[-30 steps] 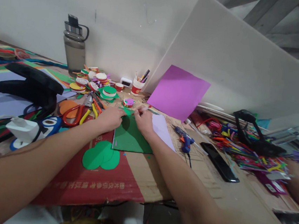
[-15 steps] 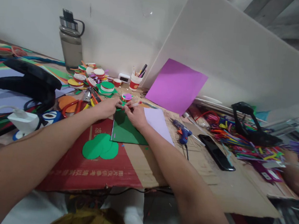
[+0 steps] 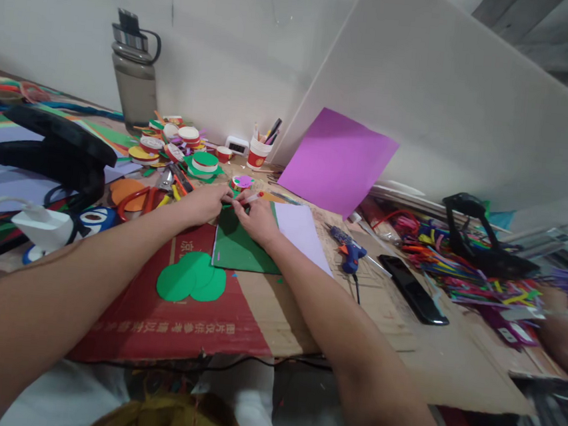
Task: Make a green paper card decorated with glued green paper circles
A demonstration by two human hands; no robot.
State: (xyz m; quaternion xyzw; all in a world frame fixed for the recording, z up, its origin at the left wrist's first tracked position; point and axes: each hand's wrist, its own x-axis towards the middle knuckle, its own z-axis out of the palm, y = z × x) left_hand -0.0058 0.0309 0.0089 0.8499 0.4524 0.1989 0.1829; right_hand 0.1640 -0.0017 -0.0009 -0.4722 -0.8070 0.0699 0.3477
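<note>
My left hand [image 3: 206, 203] is closed, its fingertips pressed together on the far-left edge of a dark green sheet of paper [image 3: 240, 254]. Beside it, my right hand [image 3: 257, 222] is closed around a slim pen [image 3: 254, 197] with a red end, slanting over the sheet. The two hands' fingertips nearly meet; a bit of brighter green shows there, too small to make out. A pale lilac sheet [image 3: 301, 231] sticks out to the right of the green one. Several overlapping green paper circles [image 3: 192, 276] lie nearer me on red cardboard [image 3: 177, 330].
A blue glue gun [image 3: 350, 251] and a black phone [image 3: 412, 289] lie to the right. A purple sheet [image 3: 339, 161] leans at the back. Cup-shaped paper pieces [image 3: 189, 134], a bottle [image 3: 134, 88], red-handled scissors [image 3: 131, 206] and a white plug [image 3: 44, 227] are at left. Another person's arm [image 3: 561, 330] shows far right.
Both hands stay at the far edge of the green sheet, with only slight finger movement. The view has shifted a little.
</note>
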